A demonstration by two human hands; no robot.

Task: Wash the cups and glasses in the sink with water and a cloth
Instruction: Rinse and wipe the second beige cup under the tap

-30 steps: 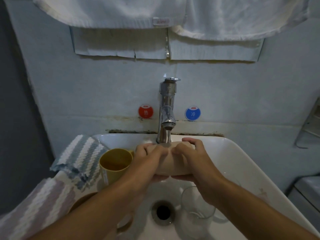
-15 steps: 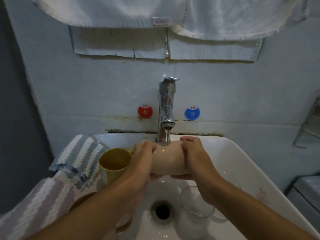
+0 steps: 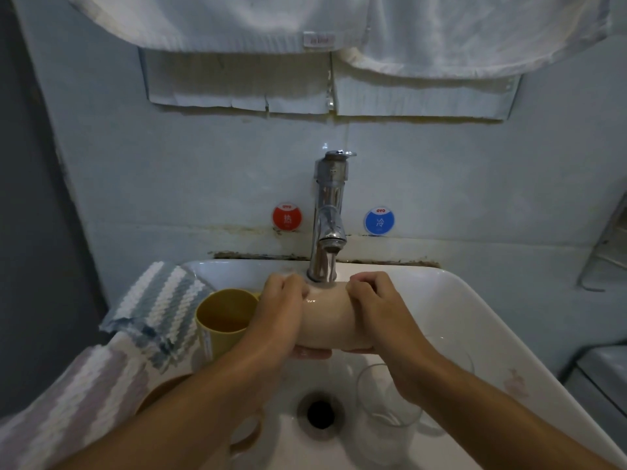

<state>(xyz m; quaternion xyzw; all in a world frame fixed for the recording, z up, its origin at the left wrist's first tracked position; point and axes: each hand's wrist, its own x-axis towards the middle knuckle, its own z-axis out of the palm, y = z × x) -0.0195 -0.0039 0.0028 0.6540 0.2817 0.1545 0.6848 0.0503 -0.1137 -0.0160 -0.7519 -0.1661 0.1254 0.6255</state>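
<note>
Fingers of both hands (image 3: 280,317) (image 3: 376,313) wrapped rnd pink cup (image 3: 327,322) under tap (image 3: 328,218).

Yellow cup (image 3: 226,317), blue-and-white striped cloth (image 3: 159,300)

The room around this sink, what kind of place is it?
Probably a small hotel or guesthouse bathroom: a white basin with a chrome tap, red and blue OYO hot and cold stickers on the wall, and white towels hanging above.

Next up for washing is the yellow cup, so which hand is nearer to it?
Left. The left hand sits right beside the yellow cup; the right hand is farther off.
</note>
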